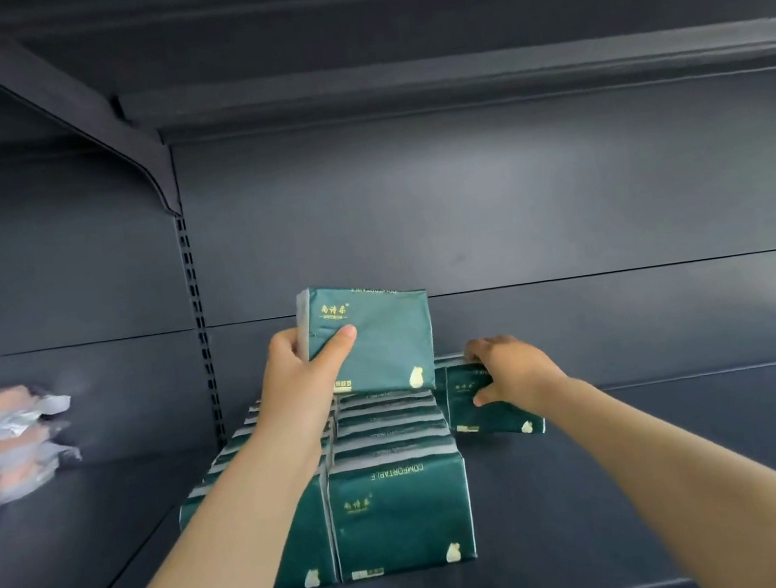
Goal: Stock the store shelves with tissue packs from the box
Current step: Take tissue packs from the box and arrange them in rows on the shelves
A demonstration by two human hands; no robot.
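Two rows of dark green tissue packs (402, 518) stand upright on the dark shelf (655, 480), running front to back. My left hand (302, 372) grips one green tissue pack (383, 340) by its left edge and holds it raised above the rows. My right hand (513, 370) grips another green pack (484, 410) standing on the shelf to the right of the rows, near the back; more packs seem to lie behind it. The box is not in view.
Clear plastic bags of pinkish goods (2, 452), blurred, lie on the neighbouring shelf section at the left. A slotted upright post (199, 322) divides the sections. The upper shelf's underside (438, 34) hangs overhead. Bare shelf extends to the right.
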